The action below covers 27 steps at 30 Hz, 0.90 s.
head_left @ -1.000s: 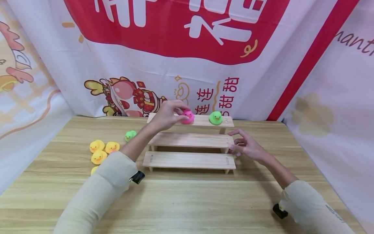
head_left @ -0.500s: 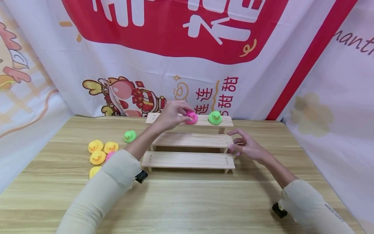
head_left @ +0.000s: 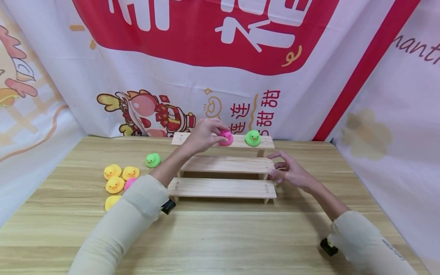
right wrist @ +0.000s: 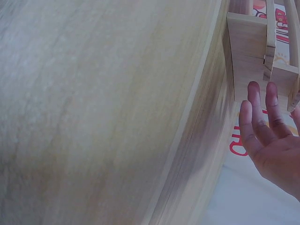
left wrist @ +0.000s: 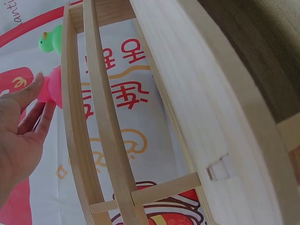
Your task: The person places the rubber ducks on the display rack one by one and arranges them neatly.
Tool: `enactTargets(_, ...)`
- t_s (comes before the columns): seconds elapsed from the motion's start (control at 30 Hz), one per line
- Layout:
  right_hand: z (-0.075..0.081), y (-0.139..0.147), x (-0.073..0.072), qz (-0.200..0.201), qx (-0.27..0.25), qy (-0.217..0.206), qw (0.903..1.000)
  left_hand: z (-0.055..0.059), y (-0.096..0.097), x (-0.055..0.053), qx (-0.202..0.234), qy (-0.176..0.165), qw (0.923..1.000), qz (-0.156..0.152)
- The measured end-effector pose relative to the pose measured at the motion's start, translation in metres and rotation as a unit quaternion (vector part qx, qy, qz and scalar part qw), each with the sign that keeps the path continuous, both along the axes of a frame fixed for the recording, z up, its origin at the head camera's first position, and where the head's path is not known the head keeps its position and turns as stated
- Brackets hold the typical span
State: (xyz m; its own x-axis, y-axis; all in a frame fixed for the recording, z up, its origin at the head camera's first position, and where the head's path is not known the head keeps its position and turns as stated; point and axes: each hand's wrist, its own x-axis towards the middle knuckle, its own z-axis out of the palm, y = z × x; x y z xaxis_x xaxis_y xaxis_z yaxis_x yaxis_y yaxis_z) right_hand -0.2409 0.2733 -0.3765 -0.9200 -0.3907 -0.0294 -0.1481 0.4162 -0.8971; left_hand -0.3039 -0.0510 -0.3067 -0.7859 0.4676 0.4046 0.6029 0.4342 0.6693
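Note:
My left hand [head_left: 203, 135] pinches a pink rubber duck [head_left: 227, 138] between thumb and fingers, on the top step of a three-tier wooden stand [head_left: 221, 187]. In the left wrist view the pink duck [left wrist: 55, 87] is at the top step's edge, the thumb on one side and fingers underneath. A green rubber duck [head_left: 253, 138] sits to its right on that same step. My right hand [head_left: 291, 173] is by the stand's right end at the middle step. In the right wrist view its fingers [right wrist: 257, 117] are loosely extended, their tips close to the end of the stand; contact is unclear.
Left of the stand, on the wooden table [head_left: 220, 240], are a green duck [head_left: 152, 160], several yellow ducks [head_left: 115, 185] and a pink duck [head_left: 129, 183] partly behind the left sleeve. A printed cloth backdrop [head_left: 192, 88] hangs behind the table.
My left hand has moved slightly right along the top step with the pink duck, closer to the green one, then almost stopped. The right hand has stayed in place.

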Motion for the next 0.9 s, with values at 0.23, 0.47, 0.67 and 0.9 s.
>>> enactTargets(0.23,0.0002,-0.0002,0.0001,0.0,0.001,0.0,1.0,-0.0004,-0.0002,-0.0022,0.004,-0.005,1.0,0.001)
enactTargets(0.47,0.0002,0.0,0.0002,0.001,0.002,-0.001,1.0,-0.0006,-0.0006,-0.0032,0.007,-0.014,0.9999,0.0)
enactTargets(0.67,-0.0007,0.0004,-0.001,0.003,-0.006,-0.005,1.0,0.0012,-0.0008,-0.0001,0.005,-0.03,0.9995,0.007)
enactTargets(0.9,-0.001,0.0007,-0.0003,0.002,-0.007,-0.002,1.0,0.0009,-0.0002,0.0004,0.0,-0.033,0.9994,0.006)
